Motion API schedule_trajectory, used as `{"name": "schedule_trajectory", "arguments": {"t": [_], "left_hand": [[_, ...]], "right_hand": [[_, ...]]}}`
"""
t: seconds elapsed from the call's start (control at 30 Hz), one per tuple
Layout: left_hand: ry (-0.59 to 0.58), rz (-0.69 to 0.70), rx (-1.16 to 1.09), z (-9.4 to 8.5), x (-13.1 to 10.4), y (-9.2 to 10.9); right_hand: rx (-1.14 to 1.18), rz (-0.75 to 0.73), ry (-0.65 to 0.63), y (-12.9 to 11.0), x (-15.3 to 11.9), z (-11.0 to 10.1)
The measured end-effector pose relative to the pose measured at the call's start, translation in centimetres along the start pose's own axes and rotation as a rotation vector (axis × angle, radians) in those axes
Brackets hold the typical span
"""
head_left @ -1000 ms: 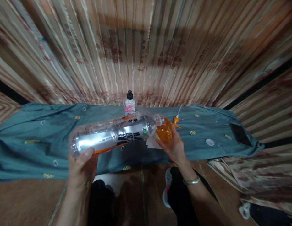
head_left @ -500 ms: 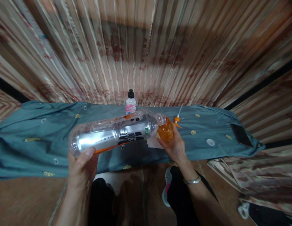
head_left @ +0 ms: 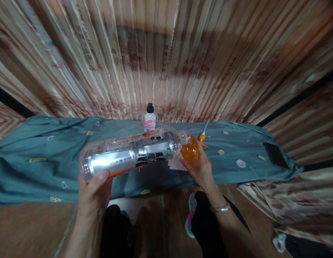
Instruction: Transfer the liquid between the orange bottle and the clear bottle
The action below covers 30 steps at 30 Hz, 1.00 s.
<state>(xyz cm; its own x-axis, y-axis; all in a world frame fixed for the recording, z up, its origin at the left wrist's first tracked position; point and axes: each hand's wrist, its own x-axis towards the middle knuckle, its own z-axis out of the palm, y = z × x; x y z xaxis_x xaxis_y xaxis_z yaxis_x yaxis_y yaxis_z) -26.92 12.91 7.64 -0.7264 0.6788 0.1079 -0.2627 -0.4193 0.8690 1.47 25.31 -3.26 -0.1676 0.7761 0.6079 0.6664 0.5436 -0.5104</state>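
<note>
Pleated curtain (head_left: 161,75) hangs behind the counter (head_left: 244,143), which is draped in patterned blue-green cloth. Over it, from where I stand, the left hand (head_left: 95,188) is wrapped round the base of the clear bottle (head_left: 128,154), held sideways; the right hand (head_left: 202,172), well apart, clasps the orange bottle (head_left: 190,152) by its neck end (whether the two mouths touch, I can't tell). Paper (head_left: 177,164) shows partly beneath them. Beyond the clear bottle stands the small bottle (head_left: 150,122); the pump (head_left: 202,137) lies just past the right hand, disc (head_left: 241,163) and phone (head_left: 276,155) farther right.
</note>
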Motion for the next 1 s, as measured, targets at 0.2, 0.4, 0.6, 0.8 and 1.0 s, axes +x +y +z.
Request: {"name": "schedule_trajectory", "arguments": {"t": [0.2,0.4,0.6,0.8,1.0], "left_hand": [[0.022,-0.001,0.029,0.0,-0.1,0.2],[-0.027,0.033,0.026,0.0,-0.1,0.2],[-0.056,0.019,0.020,-1.2,0.2,-0.4],[-0.082,0.029,0.006,-2.0,0.2,-0.8],[-0.095,0.032,-0.002,-1.6,0.3,-0.8]], "right_hand": [[0.002,-0.014,-0.001,0.0,0.0,0.0],[-0.008,-0.022,0.004,0.1,-0.1,0.1],[-0.007,-0.005,-0.004,0.1,0.0,0.0],[-0.001,0.015,-0.019,0.0,0.0,-0.1],[0.005,0.011,-0.007,-0.1,-0.1,0.0]]}}
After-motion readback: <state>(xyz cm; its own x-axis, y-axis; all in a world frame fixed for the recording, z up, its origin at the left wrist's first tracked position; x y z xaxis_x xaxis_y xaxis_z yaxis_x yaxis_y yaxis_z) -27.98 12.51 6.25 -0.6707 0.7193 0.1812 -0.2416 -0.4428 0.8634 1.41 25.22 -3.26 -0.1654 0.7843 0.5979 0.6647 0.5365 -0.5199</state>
